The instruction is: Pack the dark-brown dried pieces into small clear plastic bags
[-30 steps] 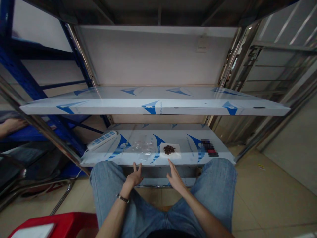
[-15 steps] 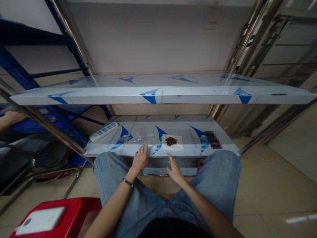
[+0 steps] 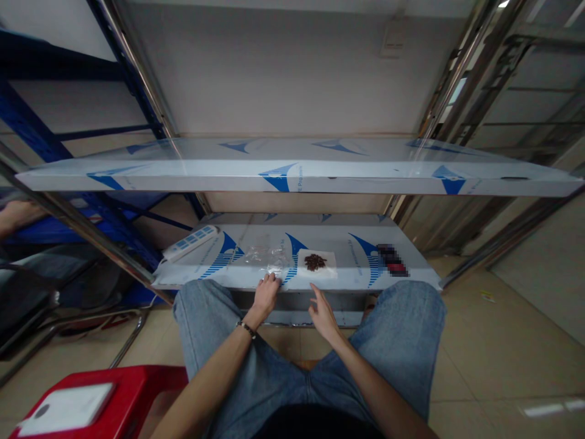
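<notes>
My left hand (image 3: 266,296), with a dark beaded bracelet on the wrist, is at the front edge of the lower shelf. Its fingers are curled down on the near side of some crumpled clear plastic (image 3: 269,256), apparently a thin bag; the fingertips are partly hidden. To the right, my right hand (image 3: 323,312) hovers by the shelf edge, holding nothing, with the index finger stretched forward and the others loosely bent. Just beyond it lies a heap of small dark brown pieces (image 3: 315,262) on a white square sheet (image 3: 331,264).
A white power strip (image 3: 191,242) lies at the left of the lower shelf (image 3: 247,281). A blurred-out dark and red item (image 3: 393,260) is at the right. The upper shelf (image 3: 365,183) overhangs behind. A red stool (image 3: 150,381) holds a white device (image 3: 68,408). Another person's hand (image 3: 21,216) shows far left.
My left hand has shifted slightly right and its fingers have curled by the plastic, whose near part now looks more bunched. My right hand has hardly moved.
</notes>
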`<state>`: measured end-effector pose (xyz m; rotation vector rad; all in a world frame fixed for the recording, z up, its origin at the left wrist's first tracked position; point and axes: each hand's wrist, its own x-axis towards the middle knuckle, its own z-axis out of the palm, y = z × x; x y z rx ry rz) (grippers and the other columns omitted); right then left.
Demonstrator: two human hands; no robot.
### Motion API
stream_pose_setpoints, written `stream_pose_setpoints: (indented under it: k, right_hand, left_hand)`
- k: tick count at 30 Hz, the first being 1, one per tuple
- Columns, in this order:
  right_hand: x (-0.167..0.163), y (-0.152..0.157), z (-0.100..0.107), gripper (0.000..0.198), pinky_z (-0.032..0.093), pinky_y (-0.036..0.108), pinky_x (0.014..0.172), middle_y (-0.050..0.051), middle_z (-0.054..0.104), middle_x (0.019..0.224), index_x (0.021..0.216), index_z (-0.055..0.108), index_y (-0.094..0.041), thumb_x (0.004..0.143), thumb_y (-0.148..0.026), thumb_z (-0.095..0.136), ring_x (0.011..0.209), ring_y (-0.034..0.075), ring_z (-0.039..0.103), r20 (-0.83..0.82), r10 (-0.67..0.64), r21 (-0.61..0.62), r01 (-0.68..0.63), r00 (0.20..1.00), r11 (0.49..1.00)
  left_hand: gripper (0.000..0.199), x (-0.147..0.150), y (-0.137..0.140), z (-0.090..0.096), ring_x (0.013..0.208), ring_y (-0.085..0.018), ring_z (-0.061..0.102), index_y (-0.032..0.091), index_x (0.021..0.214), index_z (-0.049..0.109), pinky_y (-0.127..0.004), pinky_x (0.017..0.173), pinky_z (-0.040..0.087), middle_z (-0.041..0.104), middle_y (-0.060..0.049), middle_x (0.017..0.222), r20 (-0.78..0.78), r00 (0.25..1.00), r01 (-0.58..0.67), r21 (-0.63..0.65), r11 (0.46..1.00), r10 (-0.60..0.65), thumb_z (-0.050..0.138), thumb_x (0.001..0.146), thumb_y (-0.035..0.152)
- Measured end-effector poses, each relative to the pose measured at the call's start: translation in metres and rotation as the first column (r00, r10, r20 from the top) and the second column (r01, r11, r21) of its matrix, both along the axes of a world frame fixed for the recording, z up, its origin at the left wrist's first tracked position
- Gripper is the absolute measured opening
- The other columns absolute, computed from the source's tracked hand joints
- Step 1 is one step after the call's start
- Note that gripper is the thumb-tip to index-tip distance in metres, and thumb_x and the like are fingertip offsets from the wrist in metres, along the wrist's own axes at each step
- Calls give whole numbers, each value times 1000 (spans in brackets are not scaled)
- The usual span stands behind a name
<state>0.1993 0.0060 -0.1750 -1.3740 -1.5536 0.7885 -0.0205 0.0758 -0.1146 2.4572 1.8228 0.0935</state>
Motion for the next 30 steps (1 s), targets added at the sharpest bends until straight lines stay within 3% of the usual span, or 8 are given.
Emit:
stream_pose_setpoints:
  k: [5,10,15,20,23,26,28,30]
  right_hand:
    - [-1,2,0,77,58,42,96,12,54,145,151,43,-25,78,-5,46,102,22,71,-25,-33,20,33,999,999]
    - [-4,4,1,70,58,37,90,11,59,133,145,47,-25,77,-5,45,92,19,70,-45,-39,61,41,998,997]
    - [-5,4,6,63,55,33,82,8,61,121,139,51,-23,78,-7,46,79,15,67,-32,-36,68,39,999,997]
    - [-4,3,14,47,45,26,66,-4,52,73,128,59,-19,81,-17,54,64,15,54,20,-76,73,74,997,995]
    - [-3,4,15,46,38,24,61,-8,42,62,122,62,-20,78,-14,53,59,14,48,29,-68,54,66,997,996]
    - [-3,5,15,51,35,23,60,-8,40,60,117,64,-20,70,-8,50,57,14,45,18,-43,32,43,999,999]
    - [-3,6,13,49,33,23,59,-9,40,59,110,67,-20,67,-7,49,56,13,44,13,-20,19,20,1000,1000]
    - [-4,7,12,44,31,23,58,-8,39,58,102,69,-20,65,-6,48,54,12,43,11,0,2,0,1000,1000]
  left_hand:
    - [32,0,3,7,115,-27,54,17,106,71,-37,99,41,61,-14,116,56,998,14,29,999,-16,47,91,3]
    - [37,-5,2,10,118,-28,52,17,130,61,-37,95,43,57,-14,127,97,994,-50,91,995,41,56,94,16]
    - [25,-3,-6,5,126,-31,47,16,117,66,-41,100,41,55,-16,133,28,1000,-16,76,997,14,59,93,19]
    - [23,2,-10,5,119,-31,50,16,98,74,-42,97,41,63,-16,118,61,998,15,116,993,-23,52,92,11]
    - [23,1,-11,8,118,-31,51,17,93,75,-42,98,41,66,-16,116,153,988,9,149,989,-32,52,93,13]
    - [26,-1,-10,14,117,-31,53,18,102,76,-43,97,42,68,-14,115,309,951,-65,254,965,-17,51,97,19]
    - [28,-2,-8,17,113,-30,56,18,108,76,-43,96,44,70,-14,113,465,885,-149,292,945,-4,51,97,22]
    - [27,-2,-6,19,106,-29,62,17,104,77,-40,90,47,73,-13,108,657,754,-205,234,950,1,53,96,27]
